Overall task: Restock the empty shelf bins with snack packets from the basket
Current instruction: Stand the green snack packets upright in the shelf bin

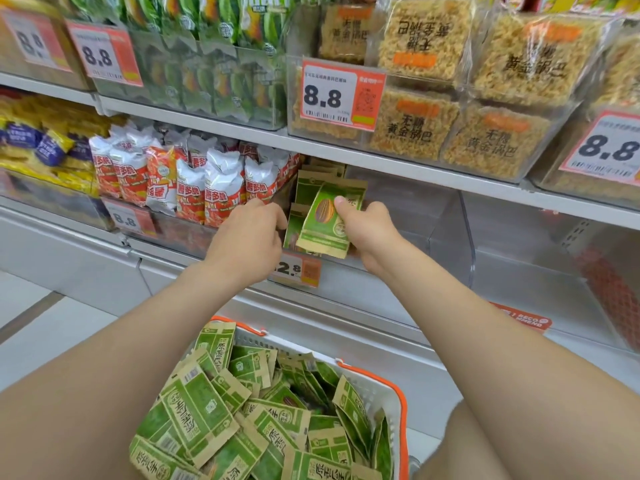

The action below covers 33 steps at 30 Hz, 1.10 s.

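She stands close to the shelf, both bare arms stretched out over the basket.

The right hand pinches one green-and-brown packet, thumb on its face near the top edge, the other fingers behind it. The packet is tilted, its top leaning right, and it hangs at the front left corner of a clear bin on the lower shelf. Behind it, a few packets of the same kind stand upright in a row against the bin's left wall. The rest of that bin shows bare plastic.

The left hand is just beside the held packet, knuckles up and fingers curled toward the bin's front left corner. The fingertips are hidden, so I cannot tell whether it grips anything. A price tag on the bin's front sits just below and between the two hands.

To the right, another clear bin has nothing in it. To the left, red-and-white bags fill the neighbouring bin.

The basket, white with an orange rim, is below the arms, at the foot of the shelf. It is heaped with more green packets, lying flat and every which way.

On the shelf above, blocks of crackers fill clear bins.
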Tool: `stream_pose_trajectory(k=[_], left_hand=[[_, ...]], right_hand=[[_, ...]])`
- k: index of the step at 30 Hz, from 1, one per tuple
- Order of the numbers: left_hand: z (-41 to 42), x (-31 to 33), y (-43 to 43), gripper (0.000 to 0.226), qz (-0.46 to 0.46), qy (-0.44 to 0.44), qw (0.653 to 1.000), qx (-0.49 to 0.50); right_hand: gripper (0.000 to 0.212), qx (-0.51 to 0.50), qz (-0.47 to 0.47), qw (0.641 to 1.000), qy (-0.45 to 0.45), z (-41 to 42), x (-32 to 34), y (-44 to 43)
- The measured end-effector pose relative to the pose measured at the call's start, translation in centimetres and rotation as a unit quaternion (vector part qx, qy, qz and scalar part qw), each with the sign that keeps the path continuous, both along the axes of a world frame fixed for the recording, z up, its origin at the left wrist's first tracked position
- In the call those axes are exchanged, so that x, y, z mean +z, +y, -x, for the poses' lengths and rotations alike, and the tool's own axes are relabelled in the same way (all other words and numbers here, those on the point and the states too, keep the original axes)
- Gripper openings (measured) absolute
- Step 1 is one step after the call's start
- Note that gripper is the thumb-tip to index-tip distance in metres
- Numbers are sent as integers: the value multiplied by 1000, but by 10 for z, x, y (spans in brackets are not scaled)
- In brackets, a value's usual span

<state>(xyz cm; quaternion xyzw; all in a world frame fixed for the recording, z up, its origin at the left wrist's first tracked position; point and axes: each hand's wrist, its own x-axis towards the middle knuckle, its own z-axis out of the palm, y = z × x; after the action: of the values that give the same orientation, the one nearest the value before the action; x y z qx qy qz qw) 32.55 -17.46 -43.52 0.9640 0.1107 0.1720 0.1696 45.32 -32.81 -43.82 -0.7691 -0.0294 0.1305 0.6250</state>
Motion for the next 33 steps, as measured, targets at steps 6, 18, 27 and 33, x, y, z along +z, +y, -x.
stream_pose_trajectory(k=[6, 18, 27, 33], left_hand=[[-5, -2, 5, 26, 16, 16, 1000, 13], [-5, -9, 12, 22, 15, 7, 1000, -4], [-5, -9, 10, 21, 17, 12, 1000, -4], [-6, -10, 11, 20, 17, 15, 1000, 3]], right_hand=[[36, -6, 75, 993, -89, -14, -14, 23], [72, 148, 247, 958, 5, -27, -38, 42], [106, 95, 294, 950, -40, -40, -42, 58], [93, 93, 334, 935, -80, -43, -45, 65]])
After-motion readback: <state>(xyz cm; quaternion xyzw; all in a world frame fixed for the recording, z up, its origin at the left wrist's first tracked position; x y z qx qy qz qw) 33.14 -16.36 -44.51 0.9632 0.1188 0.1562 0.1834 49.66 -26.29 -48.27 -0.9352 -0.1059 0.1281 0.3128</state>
